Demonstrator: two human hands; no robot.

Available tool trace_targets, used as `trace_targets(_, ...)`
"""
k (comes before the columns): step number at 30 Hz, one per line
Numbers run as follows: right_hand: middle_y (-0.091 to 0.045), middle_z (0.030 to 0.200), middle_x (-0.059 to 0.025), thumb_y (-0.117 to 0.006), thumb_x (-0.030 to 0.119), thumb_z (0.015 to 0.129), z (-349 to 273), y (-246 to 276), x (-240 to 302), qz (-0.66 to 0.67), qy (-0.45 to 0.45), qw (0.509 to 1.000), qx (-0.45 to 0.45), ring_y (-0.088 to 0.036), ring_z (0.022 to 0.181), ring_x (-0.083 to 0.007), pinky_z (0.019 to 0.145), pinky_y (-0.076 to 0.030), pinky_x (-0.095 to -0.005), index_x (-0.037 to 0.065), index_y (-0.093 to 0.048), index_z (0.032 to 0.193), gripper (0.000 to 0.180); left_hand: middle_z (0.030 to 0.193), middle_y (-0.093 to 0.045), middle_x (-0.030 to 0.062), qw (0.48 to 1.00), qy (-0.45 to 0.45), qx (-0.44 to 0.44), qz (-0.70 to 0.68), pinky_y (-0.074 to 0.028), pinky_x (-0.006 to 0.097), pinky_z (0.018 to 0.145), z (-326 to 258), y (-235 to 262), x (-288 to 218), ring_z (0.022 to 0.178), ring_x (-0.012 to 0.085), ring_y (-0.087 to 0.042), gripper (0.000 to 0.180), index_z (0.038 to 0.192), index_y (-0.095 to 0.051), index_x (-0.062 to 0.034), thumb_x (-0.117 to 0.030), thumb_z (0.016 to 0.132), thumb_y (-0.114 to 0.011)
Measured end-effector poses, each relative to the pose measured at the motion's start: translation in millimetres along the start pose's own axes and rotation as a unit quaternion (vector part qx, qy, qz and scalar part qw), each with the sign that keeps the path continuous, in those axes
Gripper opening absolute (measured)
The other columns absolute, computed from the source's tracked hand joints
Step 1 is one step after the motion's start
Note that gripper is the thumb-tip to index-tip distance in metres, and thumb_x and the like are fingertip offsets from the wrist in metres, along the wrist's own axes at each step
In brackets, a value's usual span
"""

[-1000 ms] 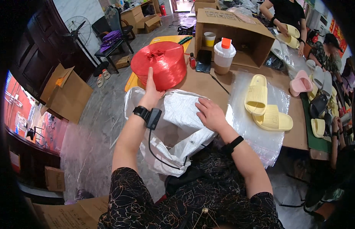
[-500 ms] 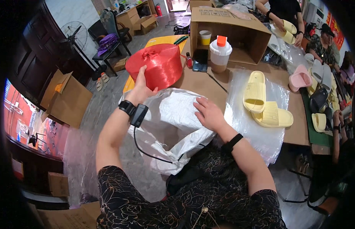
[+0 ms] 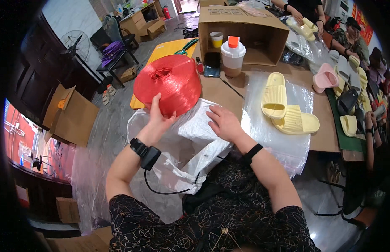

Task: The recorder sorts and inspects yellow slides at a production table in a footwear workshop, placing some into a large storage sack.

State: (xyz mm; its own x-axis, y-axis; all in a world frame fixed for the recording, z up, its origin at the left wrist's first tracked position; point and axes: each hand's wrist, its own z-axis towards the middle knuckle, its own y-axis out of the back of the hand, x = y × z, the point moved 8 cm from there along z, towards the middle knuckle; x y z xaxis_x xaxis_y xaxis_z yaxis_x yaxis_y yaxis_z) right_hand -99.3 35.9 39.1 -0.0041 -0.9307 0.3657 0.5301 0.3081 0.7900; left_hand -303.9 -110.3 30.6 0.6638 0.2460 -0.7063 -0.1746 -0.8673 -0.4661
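My left hand (image 3: 155, 119) grips the lower near side of a big roll of shiny red plastic twine (image 3: 174, 86), its thumb up against the side and its fingers curled at the bottom edge. The roll stands tilted at the table's left part, above the white woven sack (image 3: 195, 124). That sack hangs with its mouth open toward me over the table's near edge. On its upper right part lies my right hand (image 3: 223, 122), palm down, fingers spread, holding nothing. To the right, a pair of ribbed yellow slippers (image 3: 275, 94) rests on clear plastic bags (image 3: 283, 145).
Behind are a shaker bottle (image 3: 233, 56) with an orange cap, a phone (image 3: 212, 65), a thin black stick (image 3: 232, 89), dark-handled scissors (image 3: 187, 46) and a cardboard box (image 3: 262, 40) on its side. Pink (image 3: 325, 77) and other slippers lie rightward, where other people handle goods.
The red twine roll has come lower and nearer, tilting so its top hole shows more. My left hand has shifted slightly down with it. My right hand remains spread on the sack.
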Motion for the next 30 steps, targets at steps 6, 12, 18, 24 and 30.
trace_targets(6,-0.058,0.135,-0.0146,-0.061,0.026,0.092,-4.6,4.6,-3.1,0.006,-0.001,1.0,-0.02,-0.053,0.128,-0.0346,0.11,-0.04,-0.0445,0.008,-0.062,0.126,0.038,0.141,-0.045,0.0268,0.984,0.053,0.172,0.003,-0.047,0.047,0.104,-75.7,-25.0,-15.0,0.129,0.0401,-0.048,0.056,0.141,-0.039,0.0015,-0.027,0.097,-0.059)
trace_targets(12,-0.064,0.123,-0.0112,-0.069,0.019,0.086,-20.1,71.5,9.5,0.041,-0.003,0.992,-0.123,-0.058,0.118,-0.032,0.1,-0.047,-0.0438,0.009,-0.067,0.113,0.029,0.141,-0.051,0.0148,0.842,-0.077,0.392,0.362,-0.046,0.038,0.104,-147.3,-97.9,14.2,0.127,0.029,-0.055,0.049,0.141,-0.048,0.0007,-0.016,0.096,-0.062)
trace_targets(18,-0.067,0.11,-0.0085,-0.071,0.011,0.083,-89.0,175.5,2.2,-0.02,-0.076,0.971,-0.224,-0.062,0.109,-0.0305,0.091,-0.049,-0.0412,0.01,-0.07,0.102,0.019,0.136,-0.053,0.0197,0.55,-0.404,0.397,0.614,-0.045,0.039,0.104,-168.1,-178.6,66.2,0.126,0.0318,-0.054,0.054,0.134,-0.055,-0.0015,-0.028,0.09,-0.07)
trace_targets(24,-0.065,0.108,-0.0113,-0.071,0.006,0.082,-169.7,257.6,-73.7,-0.147,-0.231,0.917,-0.289,-0.06,0.105,-0.033,0.091,-0.048,-0.0432,0.009,-0.068,0.106,0.025,0.138,-0.049,0.033,0.315,-0.473,0.376,0.732,-0.041,0.047,0.109,-152.1,-235.5,180.5,0.13,0.0439,-0.048,0.057,0.129,-0.055,0.0053,-0.033,0.089,-0.067)
trace_targets(30,-0.062,0.116,-0.0158,-0.076,0.012,0.077,-213.7,281.3,-169.3,-0.239,-0.382,0.887,-0.103,-0.056,0.114,-0.0362,0.097,-0.047,-0.0448,0.01,-0.061,0.124,0.05,0.142,-0.039,0.0388,0.342,-0.444,0.35,0.751,-0.039,0.048,0.111,-149.2,-253.5,242.1,0.134,0.0495,-0.041,0.079,0.136,-0.039,0.016,-0.036,0.085,-0.072)
